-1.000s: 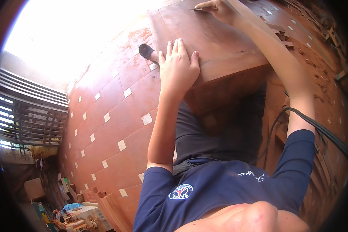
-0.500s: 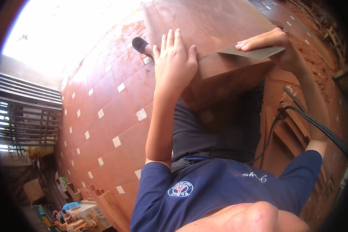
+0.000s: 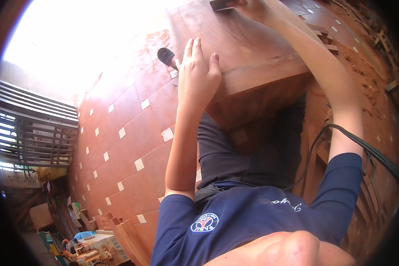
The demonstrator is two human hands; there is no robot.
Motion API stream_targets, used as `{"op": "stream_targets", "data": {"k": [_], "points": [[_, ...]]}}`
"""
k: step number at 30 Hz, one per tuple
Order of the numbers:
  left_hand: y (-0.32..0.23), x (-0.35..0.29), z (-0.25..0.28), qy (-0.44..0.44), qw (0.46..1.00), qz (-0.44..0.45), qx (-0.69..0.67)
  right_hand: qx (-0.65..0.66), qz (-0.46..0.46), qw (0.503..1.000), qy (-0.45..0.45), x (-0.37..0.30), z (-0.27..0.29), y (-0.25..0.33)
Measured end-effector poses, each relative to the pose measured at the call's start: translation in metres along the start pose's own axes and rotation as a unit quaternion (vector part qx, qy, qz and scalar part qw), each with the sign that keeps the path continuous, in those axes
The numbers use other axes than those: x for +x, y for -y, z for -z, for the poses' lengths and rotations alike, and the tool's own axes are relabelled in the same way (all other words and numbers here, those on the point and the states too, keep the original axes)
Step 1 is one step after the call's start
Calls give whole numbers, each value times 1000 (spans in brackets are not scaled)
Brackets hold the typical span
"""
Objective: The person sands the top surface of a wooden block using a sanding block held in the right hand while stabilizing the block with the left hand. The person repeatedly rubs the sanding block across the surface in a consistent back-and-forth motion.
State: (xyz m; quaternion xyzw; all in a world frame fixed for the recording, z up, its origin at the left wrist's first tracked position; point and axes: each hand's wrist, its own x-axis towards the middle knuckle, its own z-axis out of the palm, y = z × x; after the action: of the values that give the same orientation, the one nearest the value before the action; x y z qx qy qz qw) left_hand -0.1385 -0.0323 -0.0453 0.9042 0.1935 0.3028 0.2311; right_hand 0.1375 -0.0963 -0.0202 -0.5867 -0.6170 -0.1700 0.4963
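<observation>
A wide reddish-brown wooden panel lies in front of me, its thick near edge facing my legs. My left hand rests flat on the panel's near left corner, fingers stretched out and thumb apart. At the far part of the panel my right hand grips a thin dark grey sheet that looks like sandpaper. It touches or nearly touches the wood there. The top of the picture cuts off part of this hand, and its fingers are slightly blurred.
Reddish floor tiles with small white insets spread to the left. Slatted dark metalwork stands far left. Tools and wood pieces lie lower left. A black cable loops by my right arm. Wood offcuts and reddish dust lie at right.
My right hand has moved from the panel's near right edge to its far part, taking the grey sheet along. My left hand has stayed on the near left corner.
</observation>
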Motion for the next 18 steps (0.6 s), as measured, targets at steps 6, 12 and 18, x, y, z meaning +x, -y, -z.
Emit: {"op": "stream_targets", "data": {"k": [6, 12, 18], "points": [[-5, 3, -4, -1, 1000, -18, -5, -219, 76, 968, 97, 6, 41, 90], [0, -2, 3, -14, 999, -15, 36, -66, -18, 968, 241, -2, 58, 98], [-5, 0, -2, -11, 999, -21, 45, 79, -145, 955, 246, -43, 84, 124]]}}
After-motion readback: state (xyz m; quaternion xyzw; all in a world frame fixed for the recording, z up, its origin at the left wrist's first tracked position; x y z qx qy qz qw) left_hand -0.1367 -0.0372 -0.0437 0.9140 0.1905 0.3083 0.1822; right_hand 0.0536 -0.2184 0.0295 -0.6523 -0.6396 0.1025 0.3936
